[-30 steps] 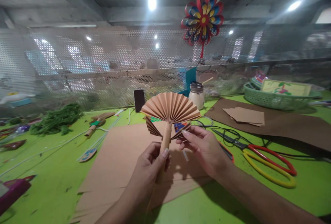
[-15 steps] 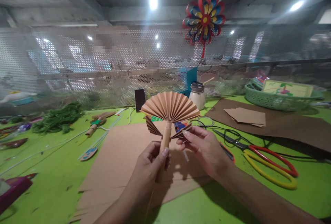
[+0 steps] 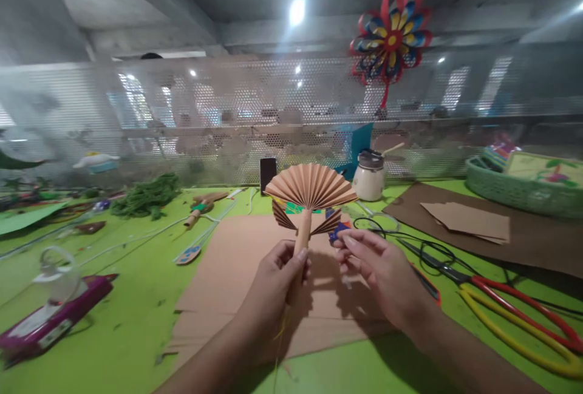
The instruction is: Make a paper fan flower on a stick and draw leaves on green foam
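A brown paper craft [image 3: 310,184], a pleated fan on top of a rolled paper tube [image 3: 303,230], stands nearly upright in front of me. My left hand [image 3: 285,272] is wrapped round the tube, its thumb across the front. Smaller pleated pieces, the left one [image 3: 284,217] and the right one [image 3: 326,223], spread from the tube below the fan. My right hand [image 3: 371,269] is beside the right piece, fingers loosely curled and apart, with nothing visible in them. Yellow thread [image 3: 283,324] hangs below the tube. Behind the right fingertips shows a blue object [image 3: 337,231] of unclear kind.
Brown paper sheets [image 3: 237,248] lie under my hands on the green table. Large scissors [image 3: 483,288] with red and yellow handles lie right. Left is a purple power strip [image 3: 54,318]. A jar [image 3: 368,175], phone [image 3: 268,175] and green basket [image 3: 523,187] stand farther back.
My right hand has let go of the right pleated piece and moved slightly away from it. The camera view has turned left, shifting the surroundings right. My left hand still holds the tube.
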Motion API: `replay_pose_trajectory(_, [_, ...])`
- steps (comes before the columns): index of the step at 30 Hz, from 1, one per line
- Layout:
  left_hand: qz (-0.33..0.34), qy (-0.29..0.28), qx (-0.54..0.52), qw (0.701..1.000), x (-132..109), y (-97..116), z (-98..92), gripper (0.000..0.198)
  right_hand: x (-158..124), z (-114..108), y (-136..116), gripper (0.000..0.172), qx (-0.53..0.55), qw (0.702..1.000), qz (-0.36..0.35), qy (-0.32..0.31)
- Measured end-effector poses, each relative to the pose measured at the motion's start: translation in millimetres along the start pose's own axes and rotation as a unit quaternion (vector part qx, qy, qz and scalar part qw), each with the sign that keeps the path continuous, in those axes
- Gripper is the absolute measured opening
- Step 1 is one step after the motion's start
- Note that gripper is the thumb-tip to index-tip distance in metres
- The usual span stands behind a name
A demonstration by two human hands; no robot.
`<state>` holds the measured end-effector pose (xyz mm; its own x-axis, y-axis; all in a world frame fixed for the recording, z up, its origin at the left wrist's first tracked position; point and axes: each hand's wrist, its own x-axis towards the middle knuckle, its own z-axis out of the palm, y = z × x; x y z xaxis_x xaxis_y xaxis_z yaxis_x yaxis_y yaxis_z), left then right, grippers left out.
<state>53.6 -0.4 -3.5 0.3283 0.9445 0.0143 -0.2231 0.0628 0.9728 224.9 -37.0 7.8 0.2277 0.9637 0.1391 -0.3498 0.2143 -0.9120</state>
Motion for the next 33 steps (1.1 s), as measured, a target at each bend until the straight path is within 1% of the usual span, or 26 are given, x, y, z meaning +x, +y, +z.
replay_pose_trajectory(3, [0.014,0.019,-0.039,0.999,1.5,4.5,-0.8,0.023,-1.2,-2.6,3.5,0.037,-0.051,0.998,-0.023,-0.003])
replay_pose_trajectory(7, [0.031,0.044,-0.04,0.998,6.6,9.5,-6.4,0.021,-4.1,-5.1,8.5,0.035,-0.145,0.988,-0.045,-0.026])
replay_pose_trajectory(9, [0.03,0.058,-0.038,0.997,10.0,9.4,-10.5,0.023,-5.4,-6.3,11.5,0.032,-0.232,0.969,-0.072,-0.054])
replay_pose_trajectory(11, [0.033,0.078,-0.037,0.996,14.4,7.4,-15.1,0.025,-6.4,-7.0,14.3,0.031,-0.312,0.94,-0.109,-0.088])
replay_pose_trajectory(13, [0.038,0.099,-0.034,0.994,19.9,4.0,-20.5,0.023,-7.5,-7.1,16.3,0.029,-0.359,0.915,-0.145,-0.117])
replay_pose_trajectory(18, [0.031,0.117,0.004,0.993,32.9,-5.3,-35.4,0.023,-9.2,-7.0,19.7,0.022,-0.404,0.875,-0.207,-0.169])
replay_pose_trajectory(22, [0.02,0.121,0.036,0.992,38.7,-10.0,-44.2,0.026,-6.9,-9.7,22.8,0.022,-0.426,0.852,-0.234,-0.196])
replay_pose_trajectory(28, [0.016,0.131,0.041,0.99,45.6,-11.7,-51.3,0.033,-3.4,-14.0,24.6,0.018,-0.444,0.833,-0.25,-0.216])
replay_pose_trajectory(33, [0.032,0.113,0.015,0.993,45.2,-11.5,-49.8,0.032,-4.8,-13.3,24.9,0.018,-0.447,0.826,-0.253,-0.232])
